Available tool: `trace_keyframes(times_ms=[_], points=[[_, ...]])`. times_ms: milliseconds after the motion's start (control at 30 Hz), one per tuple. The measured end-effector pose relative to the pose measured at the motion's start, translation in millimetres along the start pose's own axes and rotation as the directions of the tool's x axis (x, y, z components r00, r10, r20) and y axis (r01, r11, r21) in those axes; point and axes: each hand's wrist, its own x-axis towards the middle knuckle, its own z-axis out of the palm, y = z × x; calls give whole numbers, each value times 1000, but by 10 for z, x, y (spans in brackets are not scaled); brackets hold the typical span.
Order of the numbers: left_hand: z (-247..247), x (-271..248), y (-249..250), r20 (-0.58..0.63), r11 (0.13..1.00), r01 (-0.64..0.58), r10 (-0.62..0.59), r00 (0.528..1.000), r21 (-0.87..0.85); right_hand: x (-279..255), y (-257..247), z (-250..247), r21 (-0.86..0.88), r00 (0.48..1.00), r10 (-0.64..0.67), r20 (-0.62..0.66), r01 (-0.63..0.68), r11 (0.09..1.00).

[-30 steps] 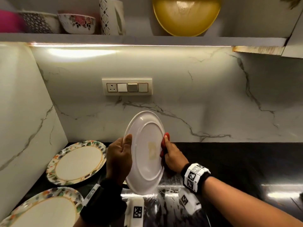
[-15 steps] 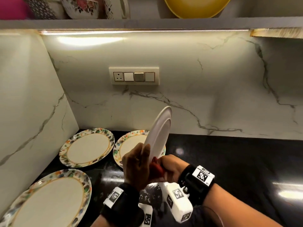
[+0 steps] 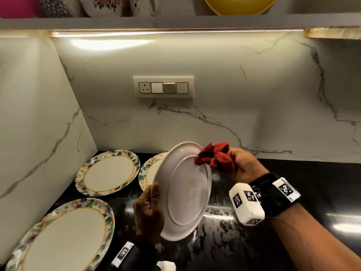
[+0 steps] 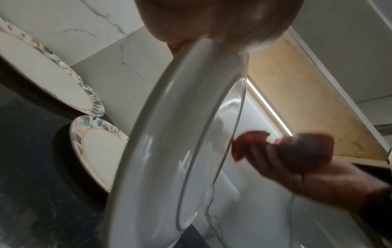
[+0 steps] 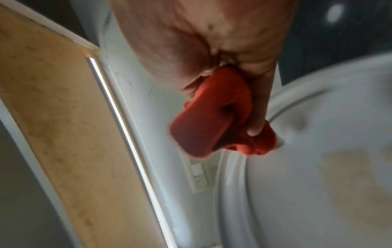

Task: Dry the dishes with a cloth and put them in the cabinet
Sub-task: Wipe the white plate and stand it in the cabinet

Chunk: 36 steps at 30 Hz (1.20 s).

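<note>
I hold a white plate point(image 3: 185, 194) tilted on edge above the counter, its underside towards me. My left hand point(image 3: 150, 208) grips its lower left rim, thumb on the near face. My right hand point(image 3: 244, 167) clutches a bunched red cloth point(image 3: 214, 156) against the plate's upper right rim. The left wrist view shows the plate point(image 4: 169, 151) edge-on with the cloth point(image 4: 250, 144) at its far side. In the right wrist view the cloth point(image 5: 212, 120) sits under my fingers point(image 5: 257, 117), touching the plate point(image 5: 318, 167).
Three floral-rimmed plates lie on the black counter point(image 3: 293, 192): one at back left point(image 3: 108, 173), one behind the held plate point(image 3: 150, 171), one at front left point(image 3: 64, 237). The shelf point(image 3: 175, 22) above carries bowls, a mug and a yellow bowl point(image 3: 240, 4).
The plate has turned from edge-on back to showing its underside. The cloth hand has risen from the plate's lower part to its upper right rim. The view has tipped down.
</note>
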Motion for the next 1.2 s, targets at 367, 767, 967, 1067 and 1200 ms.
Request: trace_keyframes(times_ms=[367, 767, 967, 1067, 1200], points=[[-212, 483, 112, -48, 998, 10, -13, 999, -66, 301, 934, -795, -702, 904, -252, -344, -70, 708], [-420, 1188, 1459, -60, 947, -25, 6, 998, -321, -784, 35, 456, -645, 756, -651, -74, 461, 609], [-276, 1770, 2426, 19, 930, -210, 226, 974, -301, -1701, -949, 1032, -754, 525, -851, -5, 557, 348], [-24, 2257, 2880, 69, 904, -262, 301, 951, -337, -1879, -1628, 1268, -764, 459, -887, 46, 589, 265], [406, 3048, 3321, 225, 955, -234, 273, 936, -184, -1656, -2583, 1492, -809, 407, -913, -3, 535, 241]])
